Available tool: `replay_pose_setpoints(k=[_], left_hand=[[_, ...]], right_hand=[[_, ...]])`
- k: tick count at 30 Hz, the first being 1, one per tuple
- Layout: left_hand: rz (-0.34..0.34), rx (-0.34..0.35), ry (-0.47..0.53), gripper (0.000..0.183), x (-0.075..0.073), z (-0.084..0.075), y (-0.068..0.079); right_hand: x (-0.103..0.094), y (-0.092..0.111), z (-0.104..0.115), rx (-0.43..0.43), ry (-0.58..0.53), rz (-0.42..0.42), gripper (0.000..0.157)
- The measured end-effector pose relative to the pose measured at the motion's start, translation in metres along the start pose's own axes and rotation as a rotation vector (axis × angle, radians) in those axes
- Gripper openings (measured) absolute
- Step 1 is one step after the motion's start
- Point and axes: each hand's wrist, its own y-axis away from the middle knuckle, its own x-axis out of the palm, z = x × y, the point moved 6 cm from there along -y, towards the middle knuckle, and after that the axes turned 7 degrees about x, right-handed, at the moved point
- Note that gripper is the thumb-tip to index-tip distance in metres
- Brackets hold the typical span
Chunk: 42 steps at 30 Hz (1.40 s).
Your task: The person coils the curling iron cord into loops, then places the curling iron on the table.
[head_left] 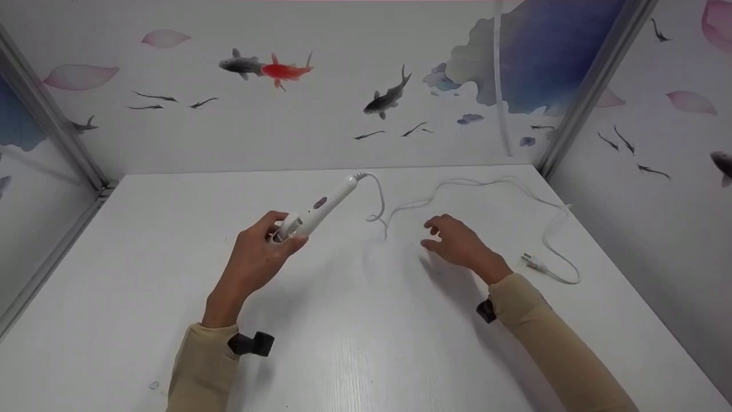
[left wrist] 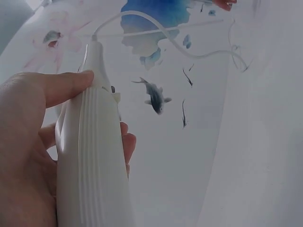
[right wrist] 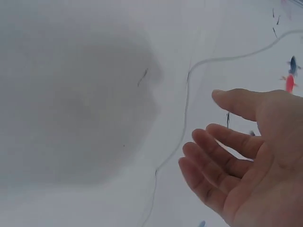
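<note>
My left hand (head_left: 260, 252) grips the lower end of a white corded appliance that looks like a curling iron (head_left: 331, 206). It is tilted, with its cord end pointing up and to the right, and a purplish oval shows on its handle. In the left wrist view, my thumb lies along the ribbed white body (left wrist: 102, 161) and fingertips show on its far side. Part of the gripped end is hidden by the hand. My right hand (head_left: 457, 243) hovers over the table, fingers loosely bent and holding nothing. It is nearest to the white cord (head_left: 423, 203).
The cord loops across the back right of the white table (head_left: 343, 343) and hangs near the right edge. Its plug (head_left: 534, 263) lies right of my right hand. Panels printed with fish and petals (head_left: 166, 38) stand behind and at both sides, joined by metal posts.
</note>
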Motion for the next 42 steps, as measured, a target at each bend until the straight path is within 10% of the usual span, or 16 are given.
replay_pose_setpoints(k=[14, 23, 29, 42], left_hand=[[0.023, 0.079, 0.042, 0.042, -0.001, -0.011, 0.004], [0.021, 0.098, 0.073, 0.042, -0.007, -0.015, 0.006], [0.003, 0.089, 0.087, 0.040, -0.009, -0.013, 0.006], [0.107, 0.173, 0.088, 0.037, 0.004, -0.028, 0.010]], right_hand=[[0.024, -0.028, 0.034, -0.076, -0.292, 0.068, 0.049], [0.032, -0.017, 0.032, -0.274, -0.506, 0.178, 0.035], [0.039, -0.004, 0.030, -0.235, -0.622, 0.247, 0.051], [0.062, 0.012, 0.066, -0.309, -0.540, 0.506, 0.032]])
